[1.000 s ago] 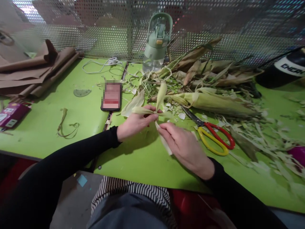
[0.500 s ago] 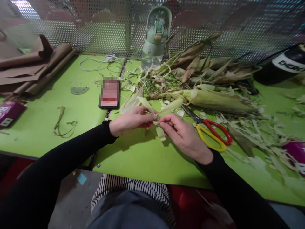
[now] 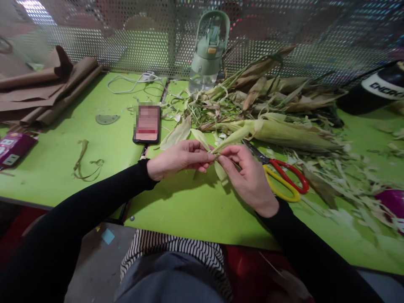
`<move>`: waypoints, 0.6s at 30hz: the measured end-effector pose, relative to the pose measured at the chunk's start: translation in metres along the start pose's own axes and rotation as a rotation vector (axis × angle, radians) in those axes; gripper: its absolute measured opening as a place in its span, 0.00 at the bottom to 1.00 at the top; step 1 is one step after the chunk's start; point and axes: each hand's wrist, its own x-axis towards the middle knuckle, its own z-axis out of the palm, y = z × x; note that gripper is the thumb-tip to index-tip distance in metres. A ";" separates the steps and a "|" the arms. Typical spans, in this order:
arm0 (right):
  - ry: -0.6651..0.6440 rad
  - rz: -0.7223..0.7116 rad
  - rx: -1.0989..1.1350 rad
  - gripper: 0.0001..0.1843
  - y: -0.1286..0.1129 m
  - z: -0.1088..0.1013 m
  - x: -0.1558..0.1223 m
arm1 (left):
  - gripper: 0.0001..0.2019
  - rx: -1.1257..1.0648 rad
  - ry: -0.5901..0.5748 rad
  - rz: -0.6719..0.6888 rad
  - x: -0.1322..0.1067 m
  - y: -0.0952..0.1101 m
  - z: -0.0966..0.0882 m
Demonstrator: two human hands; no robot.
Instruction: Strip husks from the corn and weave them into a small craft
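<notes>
Pale green corn husk strips (image 3: 221, 172) meet between my two hands, fanning out above and below the fingertips. My left hand (image 3: 184, 159) pinches them from the left with thumb and fingers. From the right, my right hand (image 3: 244, 174) pinches the same gathered spot, its fingertips almost touching the left ones. The exact crossing of the strips is partly hidden by my fingers. Scissors (image 3: 280, 176) with one red and one yellow handle lie just right of my right hand. Behind them rests a husk-covered ear of corn (image 3: 290, 132).
A heap of dried husks (image 3: 261, 88) and shreds fills the back right. Behind my hands stands a green water bottle (image 3: 206, 59). A phone (image 3: 147, 124), a protractor (image 3: 107, 119), a white cable (image 3: 126, 88) and brown paper (image 3: 47, 92) lie left. A black bottle (image 3: 369, 90) is far right.
Both hands have shifted slightly right, still pinching the husk strips. The strips now spread out more plainly above and below my fingers.
</notes>
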 end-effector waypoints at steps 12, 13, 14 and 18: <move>0.220 -0.698 -0.741 0.08 0.002 -0.009 -0.001 | 0.07 -0.033 0.059 0.020 0.002 -0.008 0.002; 0.227 -0.708 -0.730 0.08 0.003 -0.007 0.000 | 0.08 -0.013 0.054 0.023 0.001 -0.009 0.004; 0.231 -0.704 -0.700 0.08 0.005 -0.006 0.000 | 0.08 0.015 0.053 0.040 0.002 -0.010 0.006; 0.233 -0.546 -0.509 0.05 0.010 -0.001 0.001 | 0.08 0.247 0.074 0.211 0.003 -0.016 0.008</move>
